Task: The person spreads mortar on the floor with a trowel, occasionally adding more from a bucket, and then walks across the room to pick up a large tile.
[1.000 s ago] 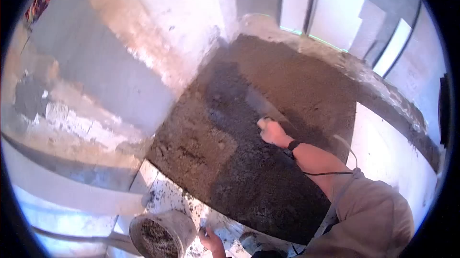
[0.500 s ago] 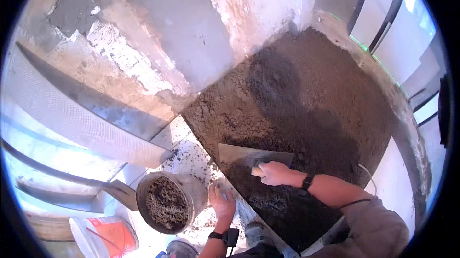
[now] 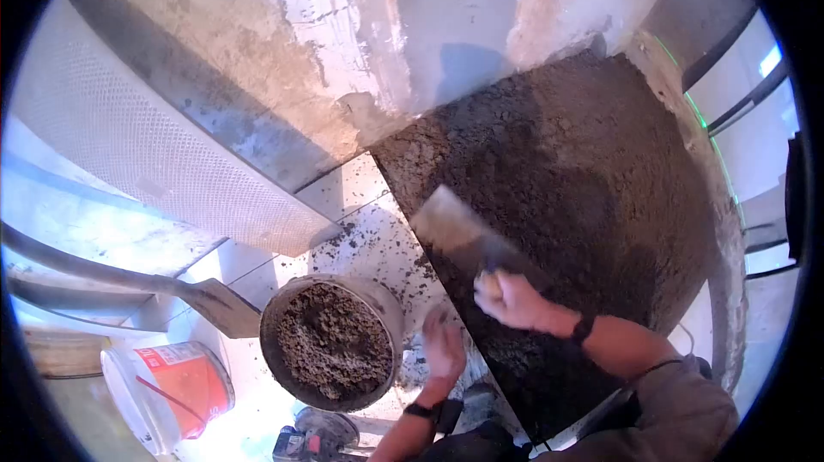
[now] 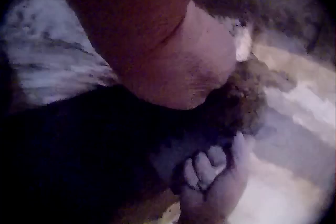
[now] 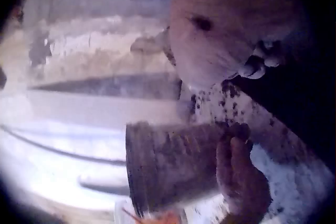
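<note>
My right hand (image 3: 511,299) grips the handle of a trowel (image 3: 455,223) with a long flat metal blade. The blade is blurred and lies over the near left edge of a dark bed of damp mortar (image 3: 644,161). In the right wrist view its curled fingers (image 5: 254,69) show, but not the blade. My left hand (image 3: 444,349) is beside the bucket (image 3: 390,312), low over the speckled floor, with loose fingers and nothing held. The bucket tilts towards me and is nearly full of crumbly grey-brown mortar (image 3: 330,346).
Pale floor tiles (image 3: 365,243) strewn with crumbs border the mortar bed. Left of the bucket are a shovel (image 3: 215,303), a long mesh-patterned panel (image 3: 172,144) and a white-and-orange pail (image 3: 176,389). A power tool (image 3: 309,440) lies close below. Patchy walls (image 3: 455,15) rise behind.
The trowel has come back from the far part of the bed to its near left edge, its blade turning. The view has swung down and left, bringing the bucket and left hand fully in.
</note>
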`<state>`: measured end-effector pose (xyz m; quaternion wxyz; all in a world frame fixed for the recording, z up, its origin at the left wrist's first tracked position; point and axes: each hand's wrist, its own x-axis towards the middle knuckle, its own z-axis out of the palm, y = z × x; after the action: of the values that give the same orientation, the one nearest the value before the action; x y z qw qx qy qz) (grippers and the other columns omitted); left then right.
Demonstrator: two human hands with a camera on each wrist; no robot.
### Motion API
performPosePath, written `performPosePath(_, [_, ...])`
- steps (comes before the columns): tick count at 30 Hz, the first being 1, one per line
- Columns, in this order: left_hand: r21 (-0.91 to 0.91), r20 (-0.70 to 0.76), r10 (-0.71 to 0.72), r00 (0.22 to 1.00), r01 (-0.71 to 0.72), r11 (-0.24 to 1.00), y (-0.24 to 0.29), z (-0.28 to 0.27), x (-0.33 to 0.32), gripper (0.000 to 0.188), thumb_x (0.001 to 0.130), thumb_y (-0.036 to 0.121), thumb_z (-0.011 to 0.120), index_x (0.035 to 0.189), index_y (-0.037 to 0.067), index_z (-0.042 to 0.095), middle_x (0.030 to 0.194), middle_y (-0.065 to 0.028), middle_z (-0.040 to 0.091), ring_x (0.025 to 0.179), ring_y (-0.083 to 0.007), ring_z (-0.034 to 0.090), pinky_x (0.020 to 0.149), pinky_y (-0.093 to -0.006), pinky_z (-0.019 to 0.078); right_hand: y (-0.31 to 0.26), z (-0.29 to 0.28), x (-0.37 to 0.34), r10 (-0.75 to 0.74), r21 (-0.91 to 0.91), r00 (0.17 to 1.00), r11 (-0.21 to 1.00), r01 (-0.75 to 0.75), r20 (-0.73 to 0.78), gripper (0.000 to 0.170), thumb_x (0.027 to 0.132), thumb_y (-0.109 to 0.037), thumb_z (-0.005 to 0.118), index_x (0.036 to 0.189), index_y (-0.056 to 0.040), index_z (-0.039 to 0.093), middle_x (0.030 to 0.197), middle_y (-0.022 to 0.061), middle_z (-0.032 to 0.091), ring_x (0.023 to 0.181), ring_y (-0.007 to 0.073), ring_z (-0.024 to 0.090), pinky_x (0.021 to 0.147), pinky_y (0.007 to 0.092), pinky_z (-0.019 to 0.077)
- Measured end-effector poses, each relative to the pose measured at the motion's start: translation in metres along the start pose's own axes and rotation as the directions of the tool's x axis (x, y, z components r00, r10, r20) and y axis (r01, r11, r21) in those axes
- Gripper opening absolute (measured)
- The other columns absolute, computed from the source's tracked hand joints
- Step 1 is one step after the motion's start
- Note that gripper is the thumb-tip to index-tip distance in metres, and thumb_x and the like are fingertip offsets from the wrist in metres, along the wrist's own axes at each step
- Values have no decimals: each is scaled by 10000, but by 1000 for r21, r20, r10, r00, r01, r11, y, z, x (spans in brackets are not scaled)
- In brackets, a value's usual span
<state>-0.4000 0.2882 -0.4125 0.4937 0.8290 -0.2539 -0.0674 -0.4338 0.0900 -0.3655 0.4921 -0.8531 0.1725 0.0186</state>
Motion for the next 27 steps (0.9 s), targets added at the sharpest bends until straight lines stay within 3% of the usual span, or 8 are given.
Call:
performPosePath(4, [233,-24,-123,992,126,964,-20,-15,-41,274,873,117,547,1094,-45,557,1125,-230,568,1022,-432,535,905,-474,447,7,22,-24,133,-119,946,988,-101,297,349,855,-288,662,952,26,545,913,246,648,879,419,644,735,452,521])
performPosePath(8, [298,-10,-29,1000,30,954,-48,-8,-31,263,865,136,564,1072,-25,572,1082,-215,592,950,-429,567,865,-481,467,10,15,47,-19,-201,999,979,28,47,174,849,-219,561,930,-66,539,722,195,539,695,415,575,611,486,465])
performPosePath(10, [318,62,-44,997,22,948,-56,-11,-30,266,862,146,573,1074,-17,580,1068,-207,600,927,-423,579,852,-491,471,3,-3,95,152,-59,982,985,-160,-115,285,908,-321,565,953,-40,535,837,221,592,808,420,597,675,436,480])
performPosePath(12, [341,120,-23,993,-19,940,-62,-13,-29,274,860,158,581,1075,-11,586,1061,-205,603,930,-418,584,850,-506,469,-21,-16,128,50,-23,994,998,-52,-96,321,914,-341,559,951,-26,514,924,273,575,884,439,591,753,446,474])
performPosePath(15, [377,158,43,987,-100,921,-65,-10,-33,293,855,183,594,1079,-6,591,1063,-210,602,967,-408,580,870,-528,455,-63,-5,153,174,30,952,985,-172,-252,265,904,-292,538,971,-36,527,941,267,573,904,449,586,788,469,468])
performPosePath(21, [452,141,93,986,-147,880,-53,-17,-26,341,831,227,622,1083,0,592,1048,-199,605,975,-386,574,892,-527,436,-27,25,198,287,-49,956,957,-285,64,237,870,-231,528,974,-19,528,943,344,597,894,475,610,737,495,497])
performPosePath(24, [374,135,76,988,-122,919,-49,-18,-19,335,833,241,619,1067,2,601,1040,-186,608,944,-380,578,883,-510,440,-31,31,162,233,-50,932,965,-256,-278,225,866,-195,531,999,-14,525,1003,343,591,847,490,614,706,506,506])
performPosePath(27, [452,127,93,988,-141,881,-55,-17,-30,334,840,258,602,1065,12,605,1027,-179,612,924,-374,581,868,-501,444,-23,47,131,-38,-77,982,997,24,-186,227,865,-183,538,1018,-23,485,916,324,547,865,484,577,733,533,482])
